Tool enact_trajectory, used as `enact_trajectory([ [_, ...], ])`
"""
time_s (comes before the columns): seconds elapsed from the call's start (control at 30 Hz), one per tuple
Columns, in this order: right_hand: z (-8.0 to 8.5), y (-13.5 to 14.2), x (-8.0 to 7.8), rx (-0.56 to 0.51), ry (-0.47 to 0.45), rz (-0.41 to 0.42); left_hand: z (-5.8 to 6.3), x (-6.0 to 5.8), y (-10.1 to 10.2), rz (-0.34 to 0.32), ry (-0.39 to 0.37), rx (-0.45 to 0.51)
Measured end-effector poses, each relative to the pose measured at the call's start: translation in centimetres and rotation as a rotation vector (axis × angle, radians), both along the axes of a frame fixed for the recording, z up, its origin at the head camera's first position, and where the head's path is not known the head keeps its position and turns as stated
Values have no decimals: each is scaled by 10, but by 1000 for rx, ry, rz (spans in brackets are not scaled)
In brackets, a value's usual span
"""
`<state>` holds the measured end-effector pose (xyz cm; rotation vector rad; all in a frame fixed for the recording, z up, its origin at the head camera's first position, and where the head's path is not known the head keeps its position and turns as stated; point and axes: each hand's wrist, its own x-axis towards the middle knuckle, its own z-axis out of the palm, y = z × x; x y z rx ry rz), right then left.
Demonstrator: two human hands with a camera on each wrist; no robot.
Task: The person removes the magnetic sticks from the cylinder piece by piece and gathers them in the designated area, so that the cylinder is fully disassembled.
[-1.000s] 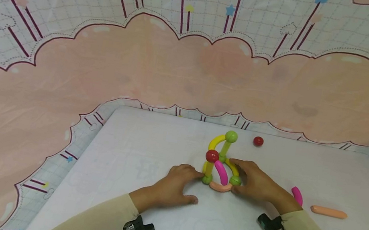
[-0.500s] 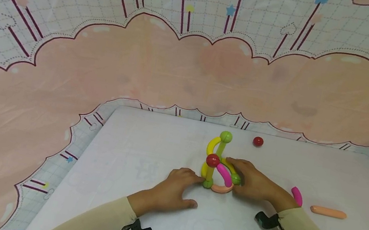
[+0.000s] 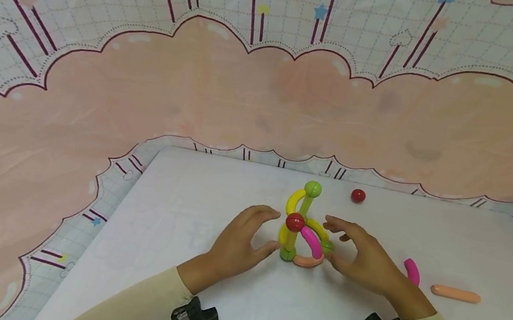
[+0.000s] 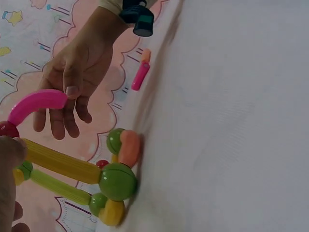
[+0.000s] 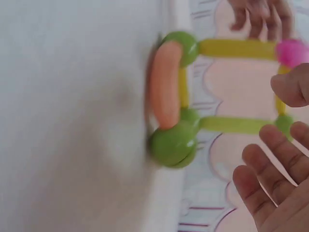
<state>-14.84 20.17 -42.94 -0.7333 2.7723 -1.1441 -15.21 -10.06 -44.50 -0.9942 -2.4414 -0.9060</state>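
1. Green-balled, glossy frame (image 3: 308, 237) — head view — on smooth white tabletop (image 3: 188, 199); left hand (image 3: 240, 242) at its nine o'clock, right hand (image 3: 369, 261) at three, fingers parted, grasping nothing; peach printed backdrop (image 3: 247, 96) toward twelve.
2. Left wrist: ribbed yellow rod (image 4: 63, 162); left hand's contact unclear.
3. Right wrist: smooth orange arc (image 5: 165, 87) at frame's nine o'clock, linking green balls (image 5: 174, 145).

White tbl (image 3: 291, 318) has ball-rod frame (image 3: 311, 241), red ball (image 3: 358, 196) nr far edge, pink pc (image 3: 413, 271) & orange rod (image 3: 455, 294).
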Motion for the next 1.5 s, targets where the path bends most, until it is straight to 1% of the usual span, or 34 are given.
enact_trajectory([
  [0.1,6,-3,7,-24,57,53,10,-3,6,-19,82,38],
  [0.23,10,-10,13,-17,77,98,17,-5,15,-32,126,48],
  [0.4,11,-17,17,-12,38,107,19,-7,24,-50,179,79],
  [0.63,12,-24,22,-25,43,123,15,-8,27,-60,198,102],
  [0.8,12,-27,23,-17,32,118,13,-10,29,-69,194,118],
  [0.93,12,-28,24,-34,20,123,13,-10,31,-79,180,147],
  [1.03,12,-28,24,-46,22,132,14,-9,33,-78,154,160],
  [1.13,13,-27,24,-60,23,141,15,-8,34,-74,112,165],
  [1.27,13,-25,21,-96,18,145,17,-6,34,-85,64,181],
  [1.4,13,-24,18,-120,26,141,18,-5,35,-95,50,193],
  [1.5,13,-23,16,-117,19,139,17,-5,35,-95,51,194],
])
